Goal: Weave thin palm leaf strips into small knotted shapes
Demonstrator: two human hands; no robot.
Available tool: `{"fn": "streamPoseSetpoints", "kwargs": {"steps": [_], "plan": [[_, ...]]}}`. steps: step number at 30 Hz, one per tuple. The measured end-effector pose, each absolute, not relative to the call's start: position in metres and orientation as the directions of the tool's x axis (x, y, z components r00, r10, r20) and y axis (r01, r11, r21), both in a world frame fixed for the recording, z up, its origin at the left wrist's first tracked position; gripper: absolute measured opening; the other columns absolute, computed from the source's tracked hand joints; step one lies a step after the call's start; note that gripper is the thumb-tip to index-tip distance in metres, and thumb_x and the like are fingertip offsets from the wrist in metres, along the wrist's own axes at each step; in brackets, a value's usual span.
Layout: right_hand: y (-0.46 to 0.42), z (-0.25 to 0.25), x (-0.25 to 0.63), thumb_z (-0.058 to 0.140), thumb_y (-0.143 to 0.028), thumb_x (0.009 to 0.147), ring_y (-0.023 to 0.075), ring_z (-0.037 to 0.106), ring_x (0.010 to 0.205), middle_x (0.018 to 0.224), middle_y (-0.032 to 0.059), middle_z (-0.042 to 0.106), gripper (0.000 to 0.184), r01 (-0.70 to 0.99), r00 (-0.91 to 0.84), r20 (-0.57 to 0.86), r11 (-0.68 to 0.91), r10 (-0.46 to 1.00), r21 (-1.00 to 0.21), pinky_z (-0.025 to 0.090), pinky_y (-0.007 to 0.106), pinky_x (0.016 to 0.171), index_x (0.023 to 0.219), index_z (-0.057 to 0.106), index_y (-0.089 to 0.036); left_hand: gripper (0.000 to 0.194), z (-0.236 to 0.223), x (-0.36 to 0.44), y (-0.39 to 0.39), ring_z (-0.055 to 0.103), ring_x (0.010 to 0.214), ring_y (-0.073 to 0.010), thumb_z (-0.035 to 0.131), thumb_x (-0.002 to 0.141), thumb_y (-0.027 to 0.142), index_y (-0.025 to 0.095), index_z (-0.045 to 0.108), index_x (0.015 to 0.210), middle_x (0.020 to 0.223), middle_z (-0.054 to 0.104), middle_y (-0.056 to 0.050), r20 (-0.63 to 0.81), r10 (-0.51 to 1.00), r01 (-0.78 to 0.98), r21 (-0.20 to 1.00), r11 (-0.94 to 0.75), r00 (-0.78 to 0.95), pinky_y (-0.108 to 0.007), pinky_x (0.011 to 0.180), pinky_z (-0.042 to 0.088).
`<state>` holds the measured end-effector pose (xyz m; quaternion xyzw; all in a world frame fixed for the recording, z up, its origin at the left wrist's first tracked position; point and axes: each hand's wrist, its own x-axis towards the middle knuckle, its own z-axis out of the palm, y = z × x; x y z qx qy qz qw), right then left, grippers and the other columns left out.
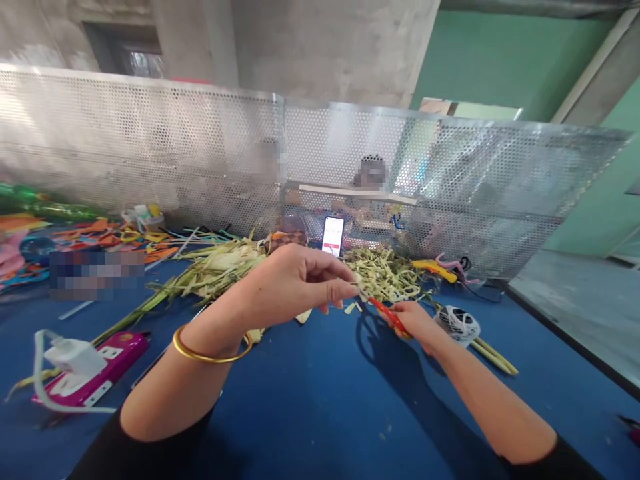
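My left hand (295, 283), with a gold bangle on its wrist, hovers over the table's middle. Its thumb and fingers pinch a small pale strip of husk (357, 279). To the right, my right hand (415, 321) grips red-handled scissors (387, 312), their tips close to that strip; I cannot tell whether the blades touch it. Behind the hands lies a heap of cut pale-green strips (387, 273). Longer corn husks (215, 270) are piled on the left, partly behind my left hand. A few small scraps lie below the heap.
A lit phone (333, 235) leans against a perforated metal screen (220, 153). On the left sits a magenta power strip (120, 353) with a white plug. Yellow scissors (435, 269), a white-netted ball (457, 323) and stalks (493, 357) lie right. People are behind the screen.
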<state>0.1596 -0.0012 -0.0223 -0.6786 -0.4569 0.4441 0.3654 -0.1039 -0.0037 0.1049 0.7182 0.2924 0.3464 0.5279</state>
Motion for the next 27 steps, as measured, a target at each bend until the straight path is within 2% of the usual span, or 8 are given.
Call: {"fn": "streamPoseSetpoints", "kwargs": {"steps": [4,8,11,14,17,20,24,27], "plan": [[-0.011,-0.01,0.176,0.067,-0.038,0.059,0.005,0.036,0.035,0.044,-0.0044,0.046,0.026,0.224,0.173,-0.245,-0.281,0.954,-0.933,0.025,0.02,0.037,0.056,0.053,-0.016,0.009,0.105,-0.104,0.001,0.061,0.047,-0.0162,0.073,0.058,0.019,0.019,0.073,0.067,0.055,0.066,-0.002,0.214,0.777,0.049,0.953,-0.3,0.592,-0.022,0.043,0.047],[-0.038,-0.002,0.181,0.074,-0.04,0.052,0.0041,0.038,0.034,0.048,-0.0029,0.052,0.032,0.145,0.163,-0.316,-0.34,0.935,-0.929,0.024,0.019,0.036,0.062,0.057,-0.015,0.007,0.104,-0.103,0.009,0.058,0.042,-0.0155,0.075,0.055,0.021,0.019,0.071,0.061,0.05,0.063,-0.002,0.289,0.785,0.032,0.93,-0.365,0.548,-0.022,0.04,0.046],[-0.049,-0.004,0.177,0.077,-0.037,0.051,0.0042,0.043,0.036,0.053,-0.0013,0.058,0.033,0.188,0.097,-0.405,-0.416,0.909,-0.89,0.027,0.017,0.037,0.067,0.06,-0.014,0.008,0.101,-0.104,0.014,0.06,0.045,-0.0149,0.074,0.059,0.021,0.018,0.073,0.067,0.054,0.065,-0.003,0.282,0.754,0.056,0.92,-0.388,0.593,-0.021,0.042,0.045],[-0.044,-0.01,0.17,0.078,-0.037,0.052,0.0051,0.044,0.037,0.05,-0.0008,0.059,0.032,0.242,0.01,-0.463,-0.451,0.886,-0.859,0.029,0.017,0.037,0.068,0.063,-0.013,0.008,0.1,-0.105,0.016,0.06,0.047,-0.0143,0.072,0.062,0.019,0.017,0.073,0.07,0.056,0.066,-0.004,0.253,0.762,0.065,0.931,-0.36,0.597,-0.021,0.043,0.045],[-0.028,-0.017,0.168,0.079,-0.035,0.047,0.0049,0.041,0.035,0.045,-0.0024,0.054,0.033,0.237,0.135,-0.38,-0.402,0.915,-0.884,0.027,0.018,0.036,0.06,0.058,-0.013,0.008,0.101,-0.105,0.016,0.06,0.048,-0.0147,0.071,0.063,0.021,0.018,0.073,0.07,0.057,0.066,-0.004,0.272,0.758,0.076,0.918,-0.389,0.592,-0.022,0.044,0.045],[-0.019,-0.019,0.173,0.078,-0.038,0.049,0.0046,0.041,0.036,0.046,-0.0052,0.05,0.034,0.205,0.226,-0.295,-0.341,0.928,-0.917,0.029,0.018,0.038,0.06,0.053,-0.016,0.01,0.101,-0.104,0.017,0.059,0.047,-0.014,0.069,0.066,0.023,0.018,0.074,0.072,0.056,0.066,-0.004,0.291,0.762,0.113,0.897,-0.428,0.578,-0.022,0.045,0.045],[-0.034,-0.015,0.179,0.077,-0.039,0.051,0.0053,0.043,0.038,0.051,-0.003,0.054,0.034,0.155,0.244,-0.239,-0.281,0.94,-0.947,0.029,0.019,0.039,0.064,0.056,-0.015,0.012,0.099,-0.103,0.023,0.058,0.048,-0.0127,0.066,0.069,0.026,0.017,0.073,0.072,0.057,0.065,-0.004,0.272,0.788,0.19,0.879,-0.437,0.553,-0.02,0.047,0.045],[-0.051,-0.011,0.172,0.075,-0.039,0.054,0.0056,0.042,0.038,0.051,-0.0033,0.055,0.032,0.163,0.175,-0.243,-0.271,0.954,-0.949,0.028,0.019,0.039,0.065,0.057,-0.015,0.018,0.098,-0.102,0.026,0.06,0.053,-0.012,0.063,0.072,0.03,0.016,0.072,0.078,0.061,0.066,-0.002,0.243,0.788,0.283,0.84,-0.462,0.566,-0.02,0.052,0.046]]}}
